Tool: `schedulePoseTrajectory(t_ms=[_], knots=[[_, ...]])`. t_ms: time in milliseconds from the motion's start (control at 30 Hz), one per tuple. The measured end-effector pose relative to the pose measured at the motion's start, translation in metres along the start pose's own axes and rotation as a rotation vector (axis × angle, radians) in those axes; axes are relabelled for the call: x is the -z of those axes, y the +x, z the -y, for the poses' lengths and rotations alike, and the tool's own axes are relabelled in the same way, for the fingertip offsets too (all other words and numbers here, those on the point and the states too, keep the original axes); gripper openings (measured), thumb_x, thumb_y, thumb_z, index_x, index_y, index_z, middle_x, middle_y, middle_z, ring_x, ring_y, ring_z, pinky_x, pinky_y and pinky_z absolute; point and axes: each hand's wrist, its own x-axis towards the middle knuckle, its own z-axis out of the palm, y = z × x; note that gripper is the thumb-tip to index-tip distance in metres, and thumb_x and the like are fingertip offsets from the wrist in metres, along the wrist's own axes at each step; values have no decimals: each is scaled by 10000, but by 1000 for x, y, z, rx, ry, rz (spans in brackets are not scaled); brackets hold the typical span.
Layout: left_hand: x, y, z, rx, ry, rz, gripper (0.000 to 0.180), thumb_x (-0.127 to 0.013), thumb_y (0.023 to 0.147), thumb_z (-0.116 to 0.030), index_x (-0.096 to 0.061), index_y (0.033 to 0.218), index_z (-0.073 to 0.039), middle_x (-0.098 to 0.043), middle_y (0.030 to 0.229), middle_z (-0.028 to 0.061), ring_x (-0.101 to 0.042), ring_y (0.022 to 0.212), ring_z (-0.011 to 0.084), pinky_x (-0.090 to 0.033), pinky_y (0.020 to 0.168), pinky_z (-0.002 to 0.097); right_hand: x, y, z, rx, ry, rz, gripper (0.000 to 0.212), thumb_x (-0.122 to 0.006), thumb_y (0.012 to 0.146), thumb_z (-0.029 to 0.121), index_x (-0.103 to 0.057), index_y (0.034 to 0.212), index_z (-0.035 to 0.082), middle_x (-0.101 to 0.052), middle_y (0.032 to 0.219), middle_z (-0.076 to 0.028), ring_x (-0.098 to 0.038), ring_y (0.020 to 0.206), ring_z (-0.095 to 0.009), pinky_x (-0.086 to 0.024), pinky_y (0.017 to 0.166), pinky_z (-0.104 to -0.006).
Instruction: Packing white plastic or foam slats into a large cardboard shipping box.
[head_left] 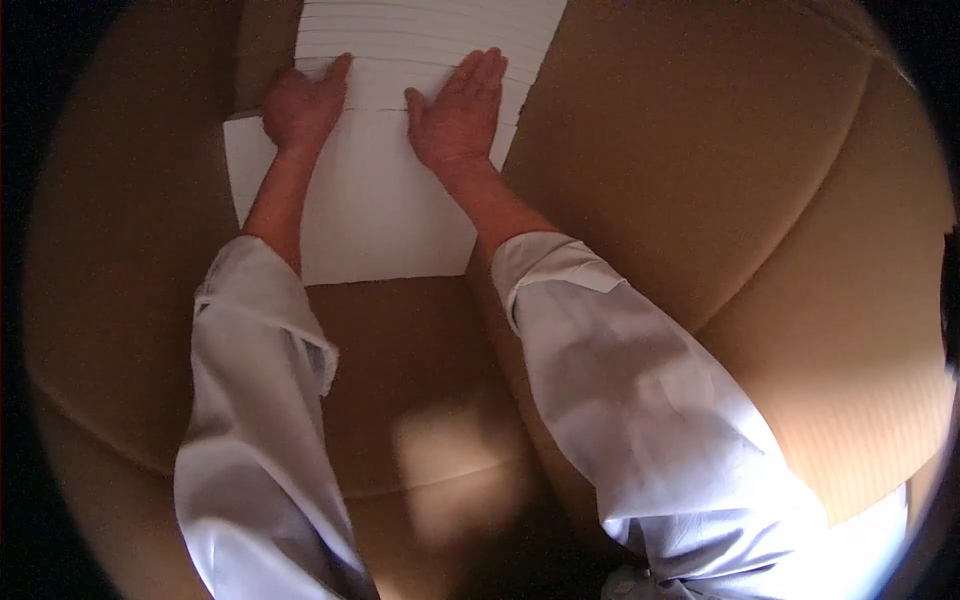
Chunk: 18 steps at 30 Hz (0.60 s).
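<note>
Both bare hands are on a run of white flat sheets or panels that overlap in a row inside a brown cardboard box. My left hand (305,108) is at the left edge of the white sheets (375,85), its thumb stretched out over them. Its other fingers are bent toward that edge and partly hidden. My right hand (460,115) lies flat near the right edge, fingers stretched out and thumb apart. Below both hands, one larger white panel (385,210) lies toward me. Neither hand visibly holds anything.
The box's right cardboard wall (690,160) rises beside the sheets, with a curved crease. On the left stands another cardboard wall (130,270). Bare cardboard (400,350) shows between my forearms, with a patch of light nearer me. White sleeves cover both forearms.
</note>
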Motion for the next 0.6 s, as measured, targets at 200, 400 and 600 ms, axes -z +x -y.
schedulePoseTrajectory(t_ms=[200,400,600], knots=[[-6,21,37,-284,-113,-7,758,-631,823,-615,-637,1181,53,-652,1192,235,-640,1094,388,-500,939,462,-2,-3,0,20,-19,15,948,-508,944,515,-135,1464,-185,-84,1555,-367,-61,1473,-465,-85,1217,-467],[9,13,32,-312,69,88,743,-635,852,-561,-607,1201,94,-638,1145,316,-616,1086,450,-471,973,459,0,-5,-15,42,-102,17,917,-507,954,498,-132,1486,-147,-84,1578,-322,-64,1487,-422,-88,1220,-455],[9,10,44,-311,89,107,577,-654,855,-523,-698,1047,20,-686,1029,257,-661,952,409,-503,869,467,3,-5,-12,47,-91,19,895,-539,949,469,-159,1484,-139,-108,1576,-317,-85,1483,-428,-134,1210,-469]])
